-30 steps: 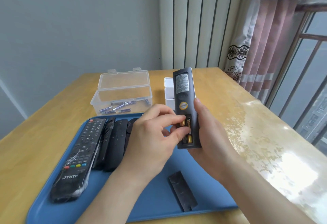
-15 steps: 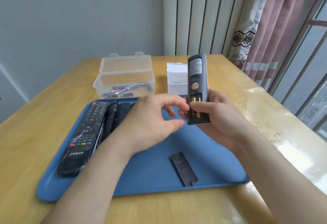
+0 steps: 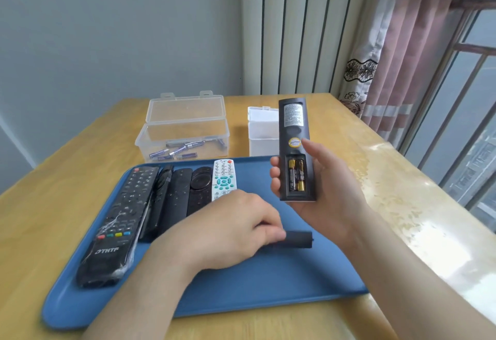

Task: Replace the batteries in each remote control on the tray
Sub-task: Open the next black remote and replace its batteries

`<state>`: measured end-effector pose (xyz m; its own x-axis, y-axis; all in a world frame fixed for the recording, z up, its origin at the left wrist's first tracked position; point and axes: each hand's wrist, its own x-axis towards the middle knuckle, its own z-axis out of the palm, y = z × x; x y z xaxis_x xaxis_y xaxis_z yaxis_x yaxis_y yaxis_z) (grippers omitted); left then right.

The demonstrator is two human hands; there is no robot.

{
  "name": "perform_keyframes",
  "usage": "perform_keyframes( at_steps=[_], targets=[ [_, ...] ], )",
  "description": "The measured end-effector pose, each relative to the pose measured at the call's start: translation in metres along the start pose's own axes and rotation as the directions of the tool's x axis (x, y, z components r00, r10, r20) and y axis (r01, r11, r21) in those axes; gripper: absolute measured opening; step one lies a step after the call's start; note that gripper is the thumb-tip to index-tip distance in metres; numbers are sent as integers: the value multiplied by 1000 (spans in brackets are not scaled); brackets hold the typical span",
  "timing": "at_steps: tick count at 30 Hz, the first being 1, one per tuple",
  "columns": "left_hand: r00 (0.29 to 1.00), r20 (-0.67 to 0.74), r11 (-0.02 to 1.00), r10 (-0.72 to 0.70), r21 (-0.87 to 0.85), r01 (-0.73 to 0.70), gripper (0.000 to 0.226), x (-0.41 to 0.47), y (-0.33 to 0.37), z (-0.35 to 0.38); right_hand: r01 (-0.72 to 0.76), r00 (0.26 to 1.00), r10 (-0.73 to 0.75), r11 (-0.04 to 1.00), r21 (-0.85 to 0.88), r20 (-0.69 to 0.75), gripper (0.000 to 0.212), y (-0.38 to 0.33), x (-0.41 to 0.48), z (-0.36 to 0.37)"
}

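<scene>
My right hand (image 3: 326, 194) holds a dark remote (image 3: 294, 135) upright, back side toward me, above the blue tray (image 3: 241, 294). Its battery bay is uncovered and two gold-and-black batteries (image 3: 296, 175) sit inside. My left hand (image 3: 228, 229) is down on the tray and pinches the black battery cover (image 3: 298, 239). Several other remotes lie side by side at the tray's left: a large black one (image 3: 118, 221) in plastic wrap, slimmer black ones (image 3: 178, 200), and a white one (image 3: 224, 178) with teal buttons.
Behind the tray stands an open clear box (image 3: 185, 135) holding several purple batteries (image 3: 177, 150). A white box (image 3: 261, 133) stands beside it, partly behind the held remote. The wooden table (image 3: 402, 205) ends at right near a curtain and window bars.
My left hand left the battery bay and dropped to the tray, where it took hold of the battery cover. The right hand kept the remote upright.
</scene>
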<state>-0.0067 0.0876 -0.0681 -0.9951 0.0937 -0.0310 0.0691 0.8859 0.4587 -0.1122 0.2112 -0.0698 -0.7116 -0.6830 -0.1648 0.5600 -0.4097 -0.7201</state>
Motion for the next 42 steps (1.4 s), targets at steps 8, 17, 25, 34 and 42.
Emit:
perform_keyframes(
  at_steps=[8, 17, 25, 34, 42],
  targets=[
    [806, -453, 571, -381, -801, -181, 13, 8, 15, -3, 205, 972, -187, 971, -123, 142, 48, 9, 2, -1],
    [710, -692, 991, 126, 119, -59, 43, 14, -1, 12, 238, 968, -250, 929, -283, -9, 31, 9, 2, -4],
    [493, -826, 962, 271, 255, -102, 21, 6, 2, 2, 106, 990, -103, 994, 20, -97, 38, 4, 3, 2],
    [605, -655, 879, 452, 442, -178, 13, 15, 14, 28, 43, 997, -43, 999, -3, -62, 54, 1, 3, -2],
    [712, -630, 946, 310, 278, -165, 26, 13, 10, 20, 97, 995, -96, 991, -94, 13, 51, 8, 0, 5]
  ],
)
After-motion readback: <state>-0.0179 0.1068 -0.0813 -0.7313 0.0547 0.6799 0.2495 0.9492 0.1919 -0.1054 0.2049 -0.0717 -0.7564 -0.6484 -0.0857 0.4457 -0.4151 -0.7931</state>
